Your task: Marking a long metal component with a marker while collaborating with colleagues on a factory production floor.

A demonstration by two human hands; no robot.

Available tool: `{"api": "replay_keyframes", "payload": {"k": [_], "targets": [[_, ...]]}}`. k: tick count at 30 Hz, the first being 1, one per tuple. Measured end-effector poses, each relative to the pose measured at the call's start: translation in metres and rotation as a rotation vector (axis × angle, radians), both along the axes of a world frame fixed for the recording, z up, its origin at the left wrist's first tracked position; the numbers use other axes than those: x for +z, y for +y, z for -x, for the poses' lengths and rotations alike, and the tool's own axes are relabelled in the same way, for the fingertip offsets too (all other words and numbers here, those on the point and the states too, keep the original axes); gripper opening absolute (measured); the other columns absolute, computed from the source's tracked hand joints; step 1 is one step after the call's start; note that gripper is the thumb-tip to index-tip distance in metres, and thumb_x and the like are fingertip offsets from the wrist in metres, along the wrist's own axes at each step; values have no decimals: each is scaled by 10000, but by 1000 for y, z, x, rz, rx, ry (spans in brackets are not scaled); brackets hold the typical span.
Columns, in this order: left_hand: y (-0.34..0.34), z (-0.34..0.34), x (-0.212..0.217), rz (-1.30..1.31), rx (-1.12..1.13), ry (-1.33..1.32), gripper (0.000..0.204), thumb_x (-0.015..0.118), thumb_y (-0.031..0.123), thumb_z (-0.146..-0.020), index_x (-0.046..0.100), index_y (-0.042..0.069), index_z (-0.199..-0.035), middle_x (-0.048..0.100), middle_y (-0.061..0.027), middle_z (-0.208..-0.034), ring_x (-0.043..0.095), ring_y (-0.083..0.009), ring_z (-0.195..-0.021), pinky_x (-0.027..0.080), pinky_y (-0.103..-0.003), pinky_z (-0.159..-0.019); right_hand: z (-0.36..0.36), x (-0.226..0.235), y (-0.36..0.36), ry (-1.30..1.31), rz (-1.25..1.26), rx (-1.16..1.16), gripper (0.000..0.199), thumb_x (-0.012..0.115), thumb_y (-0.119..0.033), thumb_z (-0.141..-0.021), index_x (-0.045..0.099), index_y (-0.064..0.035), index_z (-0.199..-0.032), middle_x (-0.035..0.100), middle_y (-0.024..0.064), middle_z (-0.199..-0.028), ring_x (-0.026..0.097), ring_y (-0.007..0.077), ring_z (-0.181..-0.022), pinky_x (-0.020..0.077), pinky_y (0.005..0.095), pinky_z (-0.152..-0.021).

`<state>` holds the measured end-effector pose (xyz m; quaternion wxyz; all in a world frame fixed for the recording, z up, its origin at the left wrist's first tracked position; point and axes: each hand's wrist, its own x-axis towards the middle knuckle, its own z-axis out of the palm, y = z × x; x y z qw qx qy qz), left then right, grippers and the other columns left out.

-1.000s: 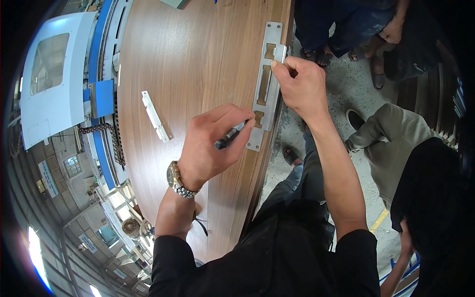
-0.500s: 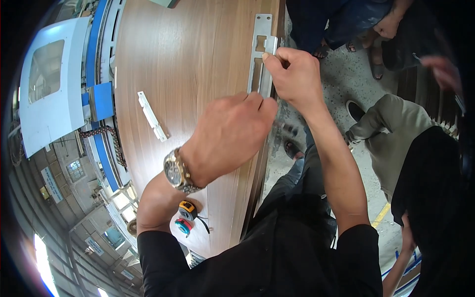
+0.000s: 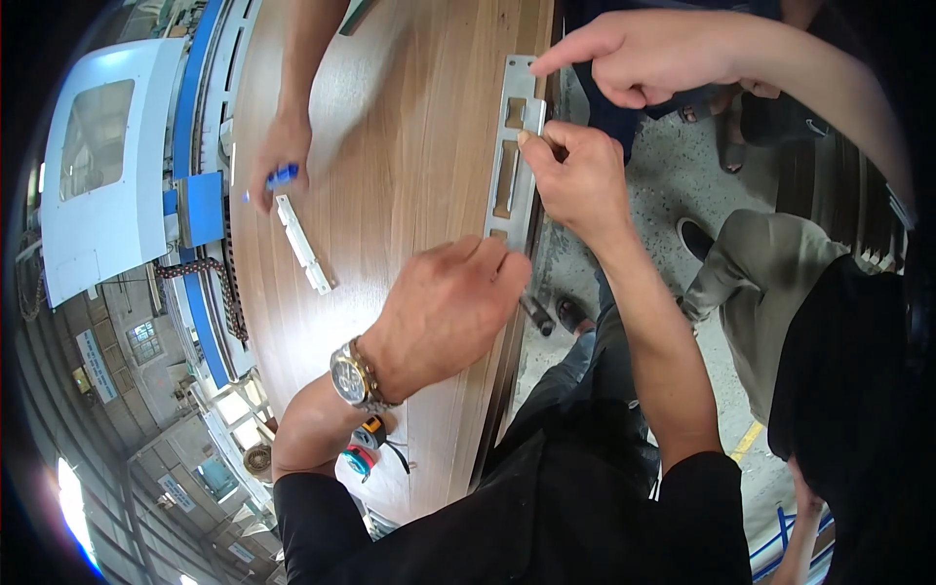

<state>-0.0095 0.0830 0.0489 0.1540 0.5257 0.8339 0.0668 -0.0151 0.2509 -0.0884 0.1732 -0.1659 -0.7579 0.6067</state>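
Lying along the right edge of a wood-grain door panel (image 3: pixel 390 175), a long metal strike plate (image 3: pixel 514 146) with rectangular cut-outs is touched at both ends by the person's hands. Their right hand (image 3: pixel 580 180) sits beside the plate's upper half, thumb and forefinger pinched together on its outer edge. Their left hand (image 3: pixel 448 307) covers the plate's lower end, fingers curled down over the panel edge; a dark pen-like tool (image 3: pixel 536 314) sticks out below them, though how the fingers hold it cannot be told. A metal wristwatch (image 3: pixel 353 375) is on that wrist.

Another person's hand (image 3: pixel 634 54) comes in from the upper right, forefinger stretched out to the plate's top end. A third hand (image 3: pixel 281 156) rests on the panel at the far left, holding a small blue object (image 3: pixel 281 176) just above a white plastic strip (image 3: pixel 304 244). Near the panel's lower end lies a colourful tape measure (image 3: pixel 363 448).
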Motion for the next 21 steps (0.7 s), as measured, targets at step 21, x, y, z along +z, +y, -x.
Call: {"api": "replay_keyframes", "payload": {"k": [21], "targets": [[-15,83,-7,-882,742,-579,135,702,29,-1005,708,-63,-1104,754,-109,-922,700,-128,-771,564,-245,-708,-1,11,-1,-81,7,0,409,726,-188,-960,523,38,-685,465,128,-550,391,164,-518,366,379,-522]]}}
